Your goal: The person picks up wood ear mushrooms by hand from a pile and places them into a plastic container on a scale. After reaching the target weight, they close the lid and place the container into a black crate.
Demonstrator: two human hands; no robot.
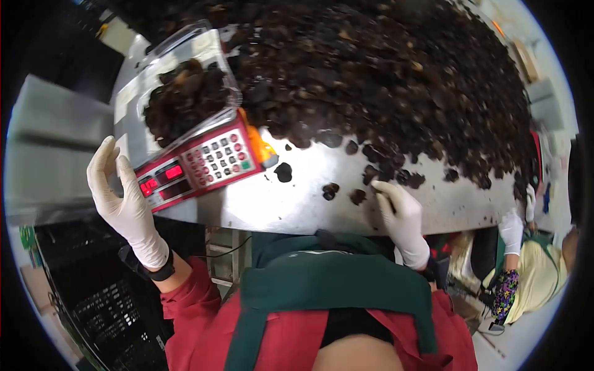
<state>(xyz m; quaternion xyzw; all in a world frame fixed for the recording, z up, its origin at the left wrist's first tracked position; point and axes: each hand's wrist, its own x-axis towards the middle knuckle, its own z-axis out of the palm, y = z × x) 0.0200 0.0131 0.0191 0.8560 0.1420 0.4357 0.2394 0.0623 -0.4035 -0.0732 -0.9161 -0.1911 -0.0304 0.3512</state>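
Observation:
My left hand [128, 207], in a white glove, is held up at the left end of a red digital scale [197, 162]. Its fingers are apart and hold nothing. On the scale rests a clear plastic tray [232, 80] with a heap of dark brown, wet-looking flat pieces [185, 102]. My right hand [403, 219], also gloved, is low over the metal table near its front edge. Thumb and forefinger are pinched together on a small dark piece [375, 189], partly hidden by the fingertips. Loose dark pieces [330, 191] lie beside that hand.
A large pile of the same dark pieces [383, 80] covers much of the metal table [247, 207]. An orange object [260, 148] sits against the scale's right side. Black crates [105, 309] stand below left. At right, a co-worker's gloved hand [511, 232] is at the table edge.

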